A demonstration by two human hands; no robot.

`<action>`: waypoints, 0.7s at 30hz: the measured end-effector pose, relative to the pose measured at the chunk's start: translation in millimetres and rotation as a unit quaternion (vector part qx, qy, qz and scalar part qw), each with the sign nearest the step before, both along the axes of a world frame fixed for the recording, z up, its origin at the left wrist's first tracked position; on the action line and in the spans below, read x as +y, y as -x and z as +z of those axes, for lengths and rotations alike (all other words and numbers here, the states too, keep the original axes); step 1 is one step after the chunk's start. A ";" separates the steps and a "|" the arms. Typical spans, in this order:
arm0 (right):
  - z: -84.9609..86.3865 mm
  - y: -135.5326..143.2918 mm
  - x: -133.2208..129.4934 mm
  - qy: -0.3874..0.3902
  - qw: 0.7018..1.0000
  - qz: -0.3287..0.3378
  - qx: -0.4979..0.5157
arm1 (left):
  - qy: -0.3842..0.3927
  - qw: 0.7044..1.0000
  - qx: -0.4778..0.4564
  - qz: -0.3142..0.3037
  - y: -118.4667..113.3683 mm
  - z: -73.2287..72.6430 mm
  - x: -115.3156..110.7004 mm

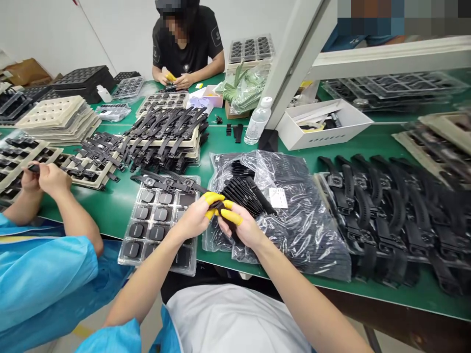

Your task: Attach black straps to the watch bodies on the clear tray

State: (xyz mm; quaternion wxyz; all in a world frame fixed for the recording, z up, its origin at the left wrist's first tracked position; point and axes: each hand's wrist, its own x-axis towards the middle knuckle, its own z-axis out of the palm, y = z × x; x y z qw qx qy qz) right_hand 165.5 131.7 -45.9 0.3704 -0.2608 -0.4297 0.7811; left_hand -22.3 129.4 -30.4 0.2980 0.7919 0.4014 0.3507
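Note:
My left hand [194, 215] and my right hand [243, 224], both with yellow finger covers, meet over the table's front edge. Between them is a dark watch strap [228, 226], pinched by the fingers of both; most of it is hidden. Below my left hand lies a clear tray [125, 260] of square black watch cases, with several strapped watches [165, 182] along its far edge. Just beyond my right hand, loose black straps [245, 193] fan out from the mouth of a large clear plastic bag [294, 230] packed with more straps.
Strapped watches [386, 206] cover trays at the right. More are piled on beige trays [165, 132] at the back left. A water bottle [258, 121] stands beside a white box [326, 125]. A co-worker's hands [51, 179] work at the left; another person [187, 44] sits opposite.

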 end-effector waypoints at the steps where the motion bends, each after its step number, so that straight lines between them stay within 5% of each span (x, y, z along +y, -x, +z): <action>1: 0.5 0.0 0.1 -0.005 1.000 0.012 -0.002 | -0.017 1.000 0.002 0.001 1.8 -0.3 0.2; 15: 5.0 0.9 2.6 0.064 0.997 0.003 0.045 | -0.061 0.996 0.040 0.040 2.0 -3.1 -2.2; 21: 8.0 -0.5 4.4 0.102 0.993 -0.010 0.051 | -0.038 0.998 0.057 0.004 5.3 6.6 -4.7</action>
